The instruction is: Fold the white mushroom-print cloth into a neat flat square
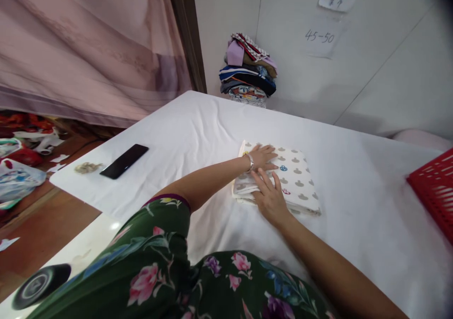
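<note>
A folded white cloth with grey shapes (297,177) lies on the white-covered table (198,125). My left hand (264,156), with a bracelet at the wrist, rests flat on the cloth's far left part, fingers stretched out. My right hand (271,196) lies flat on the cloth's near left edge, fingers spread and pointing away from me. Both palms press on the cloth; neither hand grips it.
A stack of folded clothes (247,71) stands against the wall at the table's far edge. A black phone (123,161) and a small crumpled thing (87,168) lie near the left corner. A red basket (435,187) sits at the right. Bags lie on the floor at left.
</note>
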The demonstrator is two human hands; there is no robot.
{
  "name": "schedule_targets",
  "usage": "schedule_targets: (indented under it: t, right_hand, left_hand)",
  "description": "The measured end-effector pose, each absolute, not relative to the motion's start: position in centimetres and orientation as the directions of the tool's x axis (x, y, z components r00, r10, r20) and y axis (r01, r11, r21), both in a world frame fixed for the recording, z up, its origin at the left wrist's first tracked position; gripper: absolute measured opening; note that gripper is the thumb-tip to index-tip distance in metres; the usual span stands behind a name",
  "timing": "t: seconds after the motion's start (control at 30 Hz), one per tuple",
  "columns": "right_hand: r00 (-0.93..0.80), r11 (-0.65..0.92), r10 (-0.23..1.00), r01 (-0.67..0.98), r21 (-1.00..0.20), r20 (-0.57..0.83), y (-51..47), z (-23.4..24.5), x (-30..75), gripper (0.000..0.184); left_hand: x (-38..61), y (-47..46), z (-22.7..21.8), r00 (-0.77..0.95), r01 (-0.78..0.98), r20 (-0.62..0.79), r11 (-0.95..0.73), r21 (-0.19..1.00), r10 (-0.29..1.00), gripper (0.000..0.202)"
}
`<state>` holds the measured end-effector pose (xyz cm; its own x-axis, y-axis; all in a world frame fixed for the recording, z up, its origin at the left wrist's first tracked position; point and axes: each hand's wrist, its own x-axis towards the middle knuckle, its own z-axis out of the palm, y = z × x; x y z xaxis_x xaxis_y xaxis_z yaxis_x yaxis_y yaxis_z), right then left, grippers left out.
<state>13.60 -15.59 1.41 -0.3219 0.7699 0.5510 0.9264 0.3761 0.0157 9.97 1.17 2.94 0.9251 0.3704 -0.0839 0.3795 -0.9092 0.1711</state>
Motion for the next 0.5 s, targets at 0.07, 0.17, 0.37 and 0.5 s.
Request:
schedule_targets:
  t: [0.07, 0.17, 0.37, 0.5]
  right_hand:
    - [-0.315, 0.369, 0.778, 0.929, 0.010, 0.544, -15.4, 1.5, 13.4, 0.024]
    - [-0.329, 0.372, 0.795, 0.928, 0.019, 0.509, -15.0, 1.9, 12.7, 0.022]
    - [-0.337, 0.348, 0.832, 0.936, 0.061, 0.441, -14.7, 1.8, 11.7, 0.020]
    - [-0.352, 0.360, 0.859, 0.932, 0.050, 0.372, -16.6, 2.2, 12.2, 0.014]
  left_hand:
    - [9.6, 1.2, 2.6, 0.929, 0.371, -0.076, -0.919, 0.137, 0.363, 0.063]
    - [9.1, 0.8, 2.4, 0.933, 0.359, -0.056, -0.927, 0.106, 0.355, 0.062]
    - [8.9, 0.9, 2.4, 0.939, 0.340, 0.018, -0.935, 0.100, 0.343, 0.055]
    - [9.3, 1.4, 2.9, 0.932, 0.361, -0.014, -0.925, 0.121, 0.362, 0.057]
